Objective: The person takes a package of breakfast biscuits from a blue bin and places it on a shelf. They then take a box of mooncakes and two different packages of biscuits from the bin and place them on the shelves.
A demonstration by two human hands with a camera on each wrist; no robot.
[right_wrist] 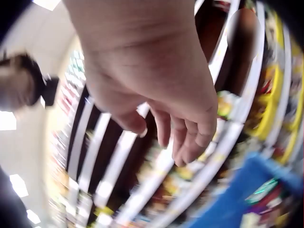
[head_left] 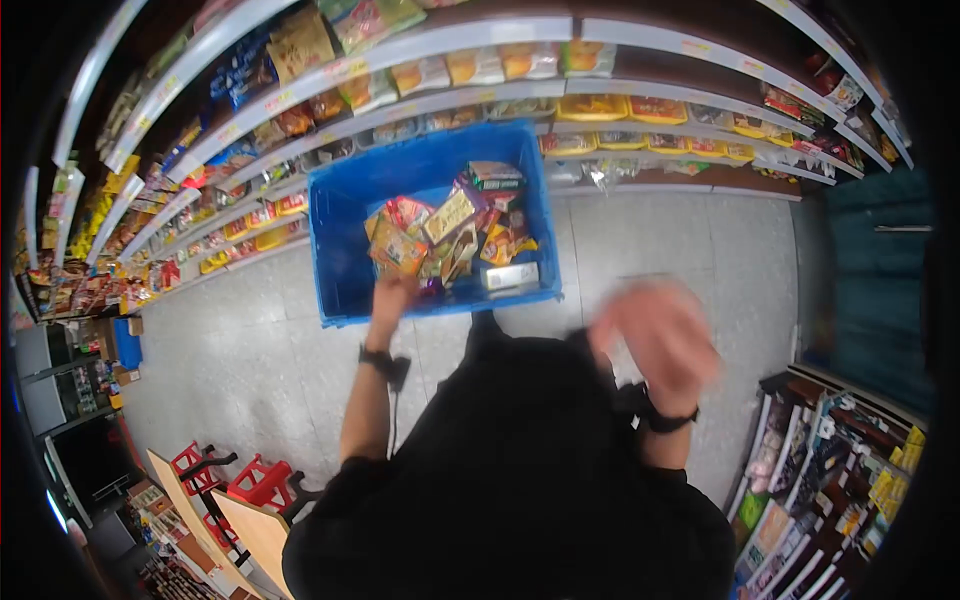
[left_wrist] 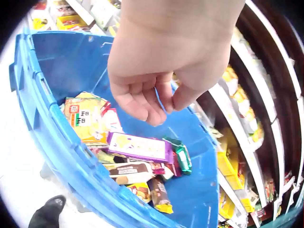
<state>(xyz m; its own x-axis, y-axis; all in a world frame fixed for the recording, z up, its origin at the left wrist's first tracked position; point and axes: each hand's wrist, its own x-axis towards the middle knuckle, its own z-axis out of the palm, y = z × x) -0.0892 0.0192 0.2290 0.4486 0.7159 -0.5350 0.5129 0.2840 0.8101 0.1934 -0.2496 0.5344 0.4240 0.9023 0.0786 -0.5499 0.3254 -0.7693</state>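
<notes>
A blue plastic bin stands on the floor, with several snack packets heaped inside. My left hand is over its near rim, and in the left wrist view its fingers hang loosely curled with nothing between them. Below that hand lie a yellow packet, a purple-edged box and a green wrapper. A white box sits in the bin's near right corner. Blurred in the head view, my right hand is outside the bin to the right, its fingers relaxed and holding nothing.
Shelves of packaged snacks curve along the far side and left, right behind the bin. Another rack stands at the lower right. Red step stools and wooden boards are at the lower left on the grey tiled floor.
</notes>
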